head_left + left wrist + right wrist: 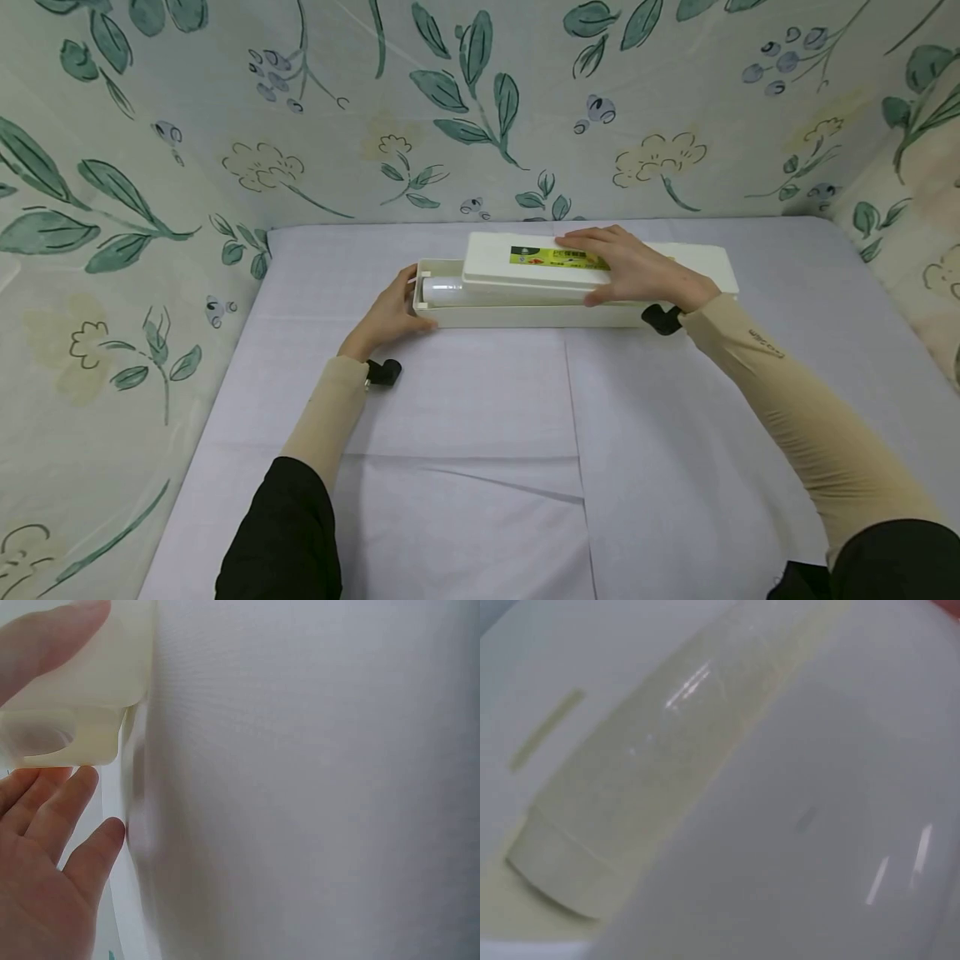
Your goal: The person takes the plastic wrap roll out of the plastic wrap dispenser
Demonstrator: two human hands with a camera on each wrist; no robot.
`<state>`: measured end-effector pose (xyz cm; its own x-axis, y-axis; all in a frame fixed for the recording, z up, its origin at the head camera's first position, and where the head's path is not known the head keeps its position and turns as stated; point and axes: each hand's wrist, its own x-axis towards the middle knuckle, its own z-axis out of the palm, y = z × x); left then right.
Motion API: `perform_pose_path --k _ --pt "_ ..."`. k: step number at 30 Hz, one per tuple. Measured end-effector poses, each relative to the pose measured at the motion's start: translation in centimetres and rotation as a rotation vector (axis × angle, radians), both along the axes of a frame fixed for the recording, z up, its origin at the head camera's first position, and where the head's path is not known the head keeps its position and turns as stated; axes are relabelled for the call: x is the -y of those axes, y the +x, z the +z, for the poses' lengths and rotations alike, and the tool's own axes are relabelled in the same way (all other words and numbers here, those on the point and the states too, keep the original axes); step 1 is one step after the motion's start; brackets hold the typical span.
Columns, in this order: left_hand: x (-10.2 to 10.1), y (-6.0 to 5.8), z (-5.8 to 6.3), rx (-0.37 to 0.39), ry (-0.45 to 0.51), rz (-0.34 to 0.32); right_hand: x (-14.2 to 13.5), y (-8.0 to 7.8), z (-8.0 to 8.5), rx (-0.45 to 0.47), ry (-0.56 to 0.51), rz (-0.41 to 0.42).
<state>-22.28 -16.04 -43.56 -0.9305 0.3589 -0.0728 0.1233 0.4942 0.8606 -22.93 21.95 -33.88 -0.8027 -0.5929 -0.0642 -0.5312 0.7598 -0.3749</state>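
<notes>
A long white box lies across the far part of the table, its left end uncovered. Inside it shows a pale roll of plastic film, seen close up in the right wrist view as a glossy roll with a core end. The white lid, with a yellow-green label, sits raised and shifted right over the box. My right hand grips the lid, thumb in front and fingers across its top. My left hand holds the box's left end, thumb at the front and fingers at the end wall.
A white cloth with fold lines covers the table. Behind and at both sides hangs a leaf-and-flower patterned curtain. Black wrist cameras sit under the left wrist and right wrist.
</notes>
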Motion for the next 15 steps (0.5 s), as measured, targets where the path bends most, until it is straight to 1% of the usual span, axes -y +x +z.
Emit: perform_pose_path --k 5,15 --pt "0.11 -0.10 -0.14 -0.001 0.008 -0.002 -0.30 0.06 -0.08 0.010 0.003 -0.008" --pt "0.10 -0.10 -0.17 -0.010 0.008 -0.002 -1.00 0.16 -0.17 -0.004 -0.003 -0.011"
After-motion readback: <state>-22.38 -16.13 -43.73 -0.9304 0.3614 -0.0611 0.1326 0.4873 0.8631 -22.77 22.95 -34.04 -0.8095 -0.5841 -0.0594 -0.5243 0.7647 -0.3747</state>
